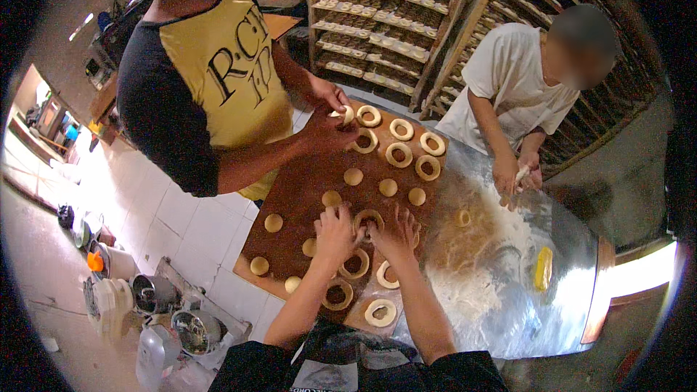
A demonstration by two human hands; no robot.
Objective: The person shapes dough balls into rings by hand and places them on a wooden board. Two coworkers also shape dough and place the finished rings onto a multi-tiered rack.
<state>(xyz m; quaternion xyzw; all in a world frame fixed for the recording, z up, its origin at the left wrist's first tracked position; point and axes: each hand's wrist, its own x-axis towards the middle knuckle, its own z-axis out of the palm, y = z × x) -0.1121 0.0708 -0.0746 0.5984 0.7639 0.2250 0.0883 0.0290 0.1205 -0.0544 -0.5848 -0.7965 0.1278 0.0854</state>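
Observation:
Between my hands a pale dough ring [369, 213] lies on the brown wooden board [301, 199]. My left hand [336, 234] is at its left side and my right hand [396, 235] at its right, with thumbs and fingertips on the dough. The fingertips partly hide the ring's lower edge. Under my right fingers part of another ring shows. Several round dough balls [353, 176] lie ahead and to the left. Closer to me sit several more rings, one of them a pale ring [392, 313] near the board's front edge.
Across the board, a co-worker in a yellow and black shirt holds a dough ring [347, 114] beside several others. At the right, another person's hands work over a floury metal tabletop [501, 297] with a yellow object [543, 268]. Pots [155, 294] stand at lower left; racks [377, 18] behind.

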